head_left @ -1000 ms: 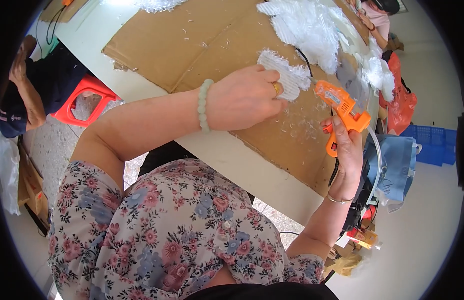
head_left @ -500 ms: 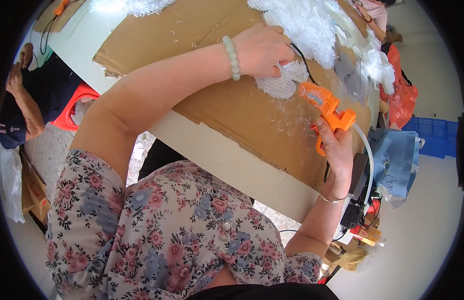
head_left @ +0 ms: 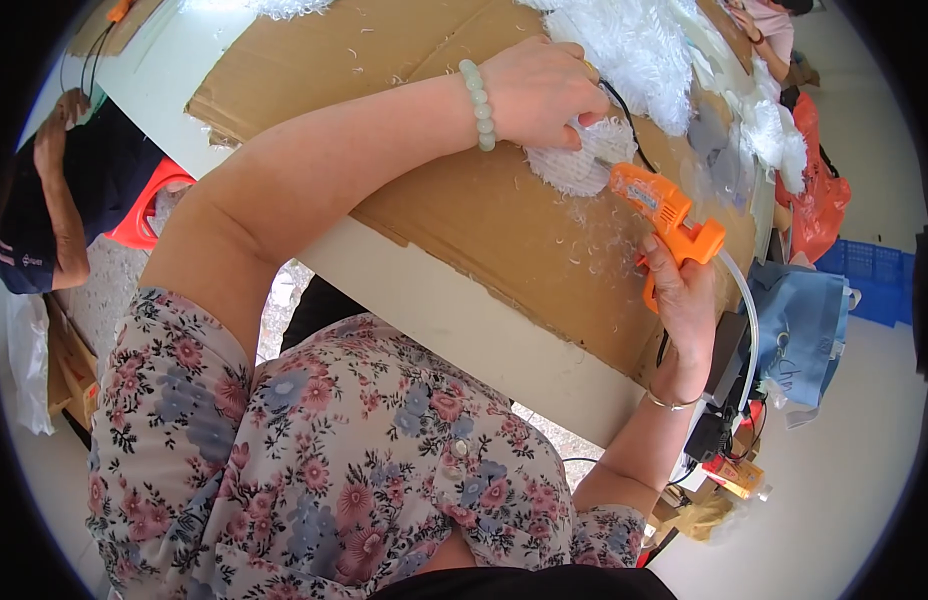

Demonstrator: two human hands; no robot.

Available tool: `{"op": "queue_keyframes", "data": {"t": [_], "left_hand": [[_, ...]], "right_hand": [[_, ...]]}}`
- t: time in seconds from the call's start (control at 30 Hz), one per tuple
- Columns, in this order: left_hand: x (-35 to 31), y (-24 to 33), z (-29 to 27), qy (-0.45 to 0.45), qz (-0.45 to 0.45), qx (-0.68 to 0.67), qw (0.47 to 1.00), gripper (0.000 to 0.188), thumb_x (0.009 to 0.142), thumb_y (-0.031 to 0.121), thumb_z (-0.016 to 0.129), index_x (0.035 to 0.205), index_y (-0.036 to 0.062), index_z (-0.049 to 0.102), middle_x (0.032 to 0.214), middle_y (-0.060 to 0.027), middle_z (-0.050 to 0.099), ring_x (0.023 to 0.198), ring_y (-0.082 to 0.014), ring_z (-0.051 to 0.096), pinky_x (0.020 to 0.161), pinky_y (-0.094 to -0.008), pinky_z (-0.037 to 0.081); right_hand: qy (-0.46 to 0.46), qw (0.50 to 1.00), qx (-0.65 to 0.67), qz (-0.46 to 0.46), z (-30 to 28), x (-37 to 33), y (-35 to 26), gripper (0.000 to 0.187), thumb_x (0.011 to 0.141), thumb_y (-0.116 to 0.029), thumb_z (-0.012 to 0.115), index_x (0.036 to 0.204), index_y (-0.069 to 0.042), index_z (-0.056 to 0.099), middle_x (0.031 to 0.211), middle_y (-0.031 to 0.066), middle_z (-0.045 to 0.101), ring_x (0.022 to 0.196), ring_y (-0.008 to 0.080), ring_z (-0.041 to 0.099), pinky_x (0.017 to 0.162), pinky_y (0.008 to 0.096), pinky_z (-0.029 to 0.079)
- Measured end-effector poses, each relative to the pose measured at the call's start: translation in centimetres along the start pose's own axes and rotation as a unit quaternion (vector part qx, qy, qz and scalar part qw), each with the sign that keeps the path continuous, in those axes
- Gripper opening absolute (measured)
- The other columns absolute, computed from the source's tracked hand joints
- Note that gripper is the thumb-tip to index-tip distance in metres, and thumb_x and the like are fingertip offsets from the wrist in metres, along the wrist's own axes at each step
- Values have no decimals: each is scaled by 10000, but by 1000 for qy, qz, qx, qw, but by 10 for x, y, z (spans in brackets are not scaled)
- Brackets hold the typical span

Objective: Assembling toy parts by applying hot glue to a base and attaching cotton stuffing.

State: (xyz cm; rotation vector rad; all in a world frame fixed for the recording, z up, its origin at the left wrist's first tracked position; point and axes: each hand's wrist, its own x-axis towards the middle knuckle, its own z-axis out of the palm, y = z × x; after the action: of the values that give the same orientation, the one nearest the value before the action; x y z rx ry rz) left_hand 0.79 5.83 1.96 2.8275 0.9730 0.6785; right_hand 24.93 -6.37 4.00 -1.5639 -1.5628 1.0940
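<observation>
My left hand point(head_left: 546, 98), with a pale green bead bracelet on the wrist, has its fingers bent down on a white, ribbed, fluffy-edged piece point(head_left: 569, 168) over the cardboard. The fingertips pinch its upper edge, partly hidden behind the hand. In my right hand point(head_left: 681, 300) is an orange glue gun point(head_left: 656, 200), gripped by its handle, a thin bangle on that wrist. Its nozzle points left and reaches the right side of the white piece; whether it touches cannot be made out. A long clear glue stick point(head_left: 749, 310) curves out of the gun's back end.
Brown cardboard point(head_left: 464, 235) covers most of the white table point(head_left: 434, 285). White feathery material point(head_left: 634, 60) is heaped at the far right. A black cable runs beside the gun. One person point(head_left: 59, 200) is at the left, another point(head_left: 769, 35) at the far right. A blue bag point(head_left: 796, 330) hangs at the right.
The glue gun's nozzle has come over the edge of the white piece, where it was a little apart before. Both hands appear slightly further right. The person at the left has shifted an arm.
</observation>
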Motion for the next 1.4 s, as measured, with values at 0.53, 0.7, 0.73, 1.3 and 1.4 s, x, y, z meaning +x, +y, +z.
{"op": "queue_keyframes", "data": {"t": [0.53,0.7,0.73,1.3,1.4], "left_hand": [[-1,4,-2,8,2,10,1000,185,644,197,677,772,127,562,767,-8,562,847,-206,510,731,-357,410],[1,4,-1,2,-2,5,1000,192,639,184,689,765,130,555,759,-3,557,843,-204,507,724,-359,399],[0,4,-2,1,-3,5,1000,192,639,184,689,765,130,555,759,-3,557,843,-204,507,724,-359,399],[-1,6,-3,7,-2,9,1000,180,645,188,684,755,135,552,709,-4,537,826,-201,501,700,-360,388],[-1,4,-2,18,3,6,1000,179,644,185,683,755,136,552,703,-3,532,830,-200,501,699,-361,388]], "right_hand": [[-14,998,-60,-16,-5,-3,3,303,853,-261,626,999,-18,517,758,2,554,661,79,517,573,214,394],[-23,997,-78,0,-6,-6,-4,291,851,-248,629,995,-18,523,752,-1,549,651,73,504,565,212,391],[-29,995,-98,7,-6,-6,-5,286,851,-243,629,994,-18,526,749,-1,546,648,73,499,563,212,391],[-35,992,-119,-10,-10,-11,-7,295,860,-261,613,1002,-14,535,718,-5,531,644,72,490,566,211,387],[-34,991,-129,0,-9,-9,-7,305,861,-265,610,1013,-12,532,721,-5,529,647,74,491,566,214,388]]}}
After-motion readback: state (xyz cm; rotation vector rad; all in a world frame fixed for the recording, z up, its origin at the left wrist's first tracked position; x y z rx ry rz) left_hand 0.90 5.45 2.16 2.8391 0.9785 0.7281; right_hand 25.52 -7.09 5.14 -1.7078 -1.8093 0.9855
